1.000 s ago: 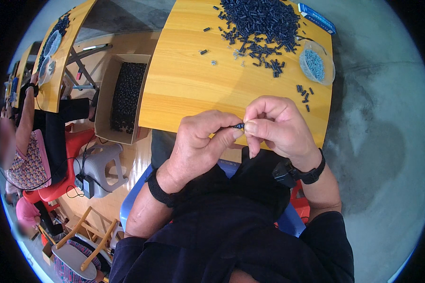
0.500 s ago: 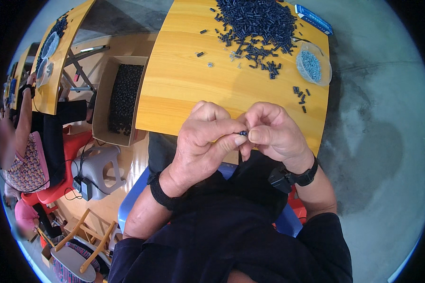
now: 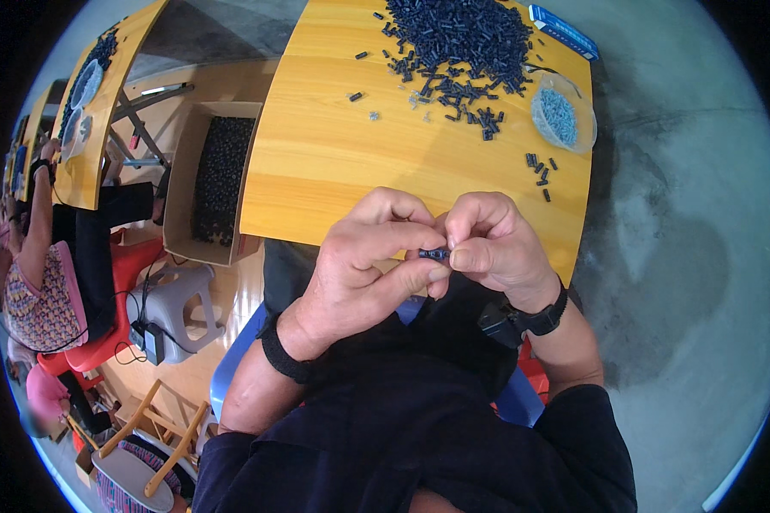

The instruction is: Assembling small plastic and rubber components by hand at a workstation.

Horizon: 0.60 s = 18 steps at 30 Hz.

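Note:
A small black plastic cylindrical piece lies between my two hands, just off the table's near edge. My right hand pinches its right end between thumb and forefinger. My left hand curls round its left side, with the forefinger above and the thumb below. Part of the piece is hidden by the fingertips. On the yellow wooden table beyond, a large heap of similar black pieces spreads toward me. Several loose black pieces lie nearer my right hand.
At the table's right, a clear plastic bowl holds light-blue small parts. Behind it lies a blue box. On the left stand a cardboard box of black pieces, a grey stool and a seated person at another table.
My left forefinger and thumb have moved a little apart, so more of the black piece shows between them. The table has shifted slightly left in the view.

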Tool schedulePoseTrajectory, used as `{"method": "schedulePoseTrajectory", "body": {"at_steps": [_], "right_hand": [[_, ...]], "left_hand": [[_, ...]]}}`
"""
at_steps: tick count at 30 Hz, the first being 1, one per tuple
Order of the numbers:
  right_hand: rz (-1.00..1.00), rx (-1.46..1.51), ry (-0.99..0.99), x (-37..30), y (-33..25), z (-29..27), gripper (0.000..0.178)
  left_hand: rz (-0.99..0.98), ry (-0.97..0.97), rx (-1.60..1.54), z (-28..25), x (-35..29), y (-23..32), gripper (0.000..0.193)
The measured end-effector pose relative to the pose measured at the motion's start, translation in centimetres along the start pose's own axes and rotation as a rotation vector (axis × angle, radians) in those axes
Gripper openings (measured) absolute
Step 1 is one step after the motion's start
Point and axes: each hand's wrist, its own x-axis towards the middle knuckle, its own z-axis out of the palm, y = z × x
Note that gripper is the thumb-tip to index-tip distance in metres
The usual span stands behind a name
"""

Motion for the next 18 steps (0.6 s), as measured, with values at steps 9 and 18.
{"method": "schedulePoseTrajectory", "body": {"at_steps": [9, 18], "right_hand": [[0.037, 0.019, 0.013, 0.0, 0.5, -0.1, 0.012], [0.034, 0.073, -0.018, 0.1, 1.3, -0.4, 0.016]], "left_hand": [[0.030, -0.056, 0.031, -0.7, 0.4, 0.1, 0.014], [-0.007, -0.037, 0.100, -0.5, 0.3, 0.4, 0.012]]}}
